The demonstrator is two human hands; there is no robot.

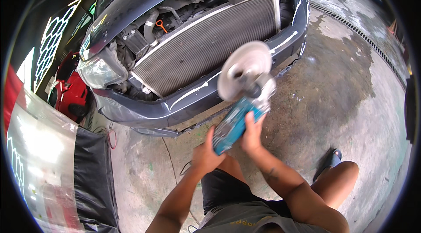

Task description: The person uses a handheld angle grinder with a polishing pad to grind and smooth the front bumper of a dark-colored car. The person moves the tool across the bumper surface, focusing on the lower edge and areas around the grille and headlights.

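Both my hands hold a teal angle polisher (232,125) out in front of me. My left hand (206,154) is closed round the rear end of its body, while my right hand (253,134) grips the body nearer the head. A round off-white pad (258,57) at its far end is smeared by motion. Behind the pad runs the dark front bumper (144,112) of a car, with white streaks (186,94) along its upper edge. In this view the pad overlaps the bumper; I cannot tell whether they touch.
A radiator (206,42) and a cloudy headlight (101,73) show at the car's open front. Left of it are a red car (72,94) and a clear plastic curtain with a black lower band (94,176). A cord (186,167) hangs by my legs. A drain grate (351,26) crosses the stained concrete.
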